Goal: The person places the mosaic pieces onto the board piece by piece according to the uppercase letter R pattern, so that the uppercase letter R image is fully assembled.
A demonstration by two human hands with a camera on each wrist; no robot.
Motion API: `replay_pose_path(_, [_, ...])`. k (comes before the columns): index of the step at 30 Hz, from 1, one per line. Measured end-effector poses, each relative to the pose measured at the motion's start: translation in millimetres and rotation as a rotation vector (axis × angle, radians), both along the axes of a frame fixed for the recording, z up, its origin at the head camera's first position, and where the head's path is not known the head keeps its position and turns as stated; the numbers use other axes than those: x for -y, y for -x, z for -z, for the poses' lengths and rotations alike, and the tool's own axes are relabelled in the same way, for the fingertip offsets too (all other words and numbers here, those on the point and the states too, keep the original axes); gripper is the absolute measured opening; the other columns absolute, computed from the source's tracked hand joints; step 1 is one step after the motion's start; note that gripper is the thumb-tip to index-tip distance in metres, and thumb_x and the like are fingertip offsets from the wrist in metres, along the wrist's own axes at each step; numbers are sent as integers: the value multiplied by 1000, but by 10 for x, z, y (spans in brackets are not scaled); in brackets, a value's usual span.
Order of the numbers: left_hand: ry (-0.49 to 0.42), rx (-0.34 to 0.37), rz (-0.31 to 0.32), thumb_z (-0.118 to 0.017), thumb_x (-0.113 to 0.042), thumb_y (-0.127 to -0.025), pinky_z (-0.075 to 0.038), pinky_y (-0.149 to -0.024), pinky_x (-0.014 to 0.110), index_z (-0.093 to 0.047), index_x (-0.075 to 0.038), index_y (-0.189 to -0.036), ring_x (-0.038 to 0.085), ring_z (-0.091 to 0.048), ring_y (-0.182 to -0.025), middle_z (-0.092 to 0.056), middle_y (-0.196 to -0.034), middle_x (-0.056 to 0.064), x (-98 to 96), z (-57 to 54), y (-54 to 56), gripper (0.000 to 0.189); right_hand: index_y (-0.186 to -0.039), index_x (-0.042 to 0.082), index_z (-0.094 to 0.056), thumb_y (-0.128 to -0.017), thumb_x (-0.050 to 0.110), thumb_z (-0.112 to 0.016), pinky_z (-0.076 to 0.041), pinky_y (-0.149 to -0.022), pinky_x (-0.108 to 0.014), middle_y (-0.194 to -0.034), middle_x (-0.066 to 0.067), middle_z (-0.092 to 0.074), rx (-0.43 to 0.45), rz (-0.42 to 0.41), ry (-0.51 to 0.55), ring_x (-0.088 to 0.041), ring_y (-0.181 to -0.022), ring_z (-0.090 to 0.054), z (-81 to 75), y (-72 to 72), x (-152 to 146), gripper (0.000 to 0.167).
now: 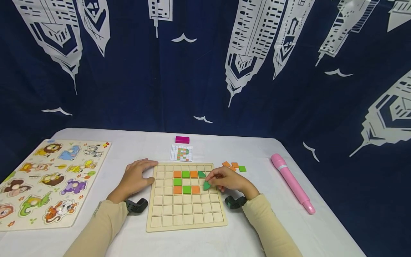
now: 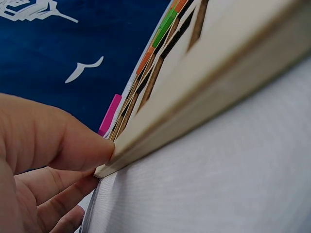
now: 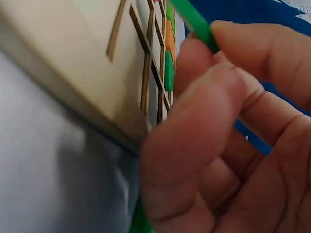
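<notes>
My left hand [image 1: 136, 177] rests against the upper left corner of a wooden grid board [image 1: 186, 217], its thumb and fingertips touching the edge. Over the board's right side, my right hand [image 1: 228, 179] pinches a green tile [image 1: 206, 185] with a curved edge between thumb and fingers. In the right wrist view only a strip of that tile shows, the fingertips covering the rest. Orange and green square tiles sit in several cells, among them a green square [image 1: 186, 189]. Another green tile with a rounded corner [image 1: 201, 174] lies in the upper row, near the right fingertips.
Loose orange tiles and a green tile [image 1: 242, 169] lie beyond the board's upper right corner. Behind the board are a pattern card [image 1: 181, 153] and a magenta block [image 1: 182, 140]. An animal puzzle board [image 1: 61, 178] lies left, a pink marker-shaped stick [image 1: 293, 182] right.
</notes>
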State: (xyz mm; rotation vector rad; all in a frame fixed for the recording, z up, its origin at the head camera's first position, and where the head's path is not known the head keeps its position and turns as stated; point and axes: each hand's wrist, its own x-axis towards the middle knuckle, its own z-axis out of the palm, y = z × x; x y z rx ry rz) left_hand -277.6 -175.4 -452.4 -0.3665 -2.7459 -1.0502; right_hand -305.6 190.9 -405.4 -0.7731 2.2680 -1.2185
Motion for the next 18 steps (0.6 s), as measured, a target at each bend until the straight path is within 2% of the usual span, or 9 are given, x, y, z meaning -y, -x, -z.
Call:
replay_pose_path(4, [-2, 2, -2, -73, -12, -86, -24, -122, 66, -68, 0, -142, 48, -43, -150, -64, -148, 23, -1, 4, -1, 57, -110, -8, -73, -104, 2, -62, -45, -55, -20, -74, 2, -60, -6, -1, -27, -9, -58, -49, -4, -33, 57, 16])
replay_pose_path(10, [0, 1, -4, -73, -11, -86, -23, -123, 66, -68, 0, -142, 48, -43, -151, -64, -149, 22, 11, 10, 8, 57, -103, -5, -73, -103, 1, -67, -45, -54, -21, -79, 1, -67, -45, 40, -59, -10, -57, -49, 4, -74, 129, 9])
replay_pose_path(18, [0, 5, -5, -73, -11, -86, -23, -123, 66, -68, 0, -142, 48, -43, -151, -65, -148, 22, 3, 6, 9, 57, -94, 0, -72, -100, 3, -75, -44, -52, -21, -69, 2, -58, -85, 115, -102, -10, -53, -48, -25, -110, 189, 7])
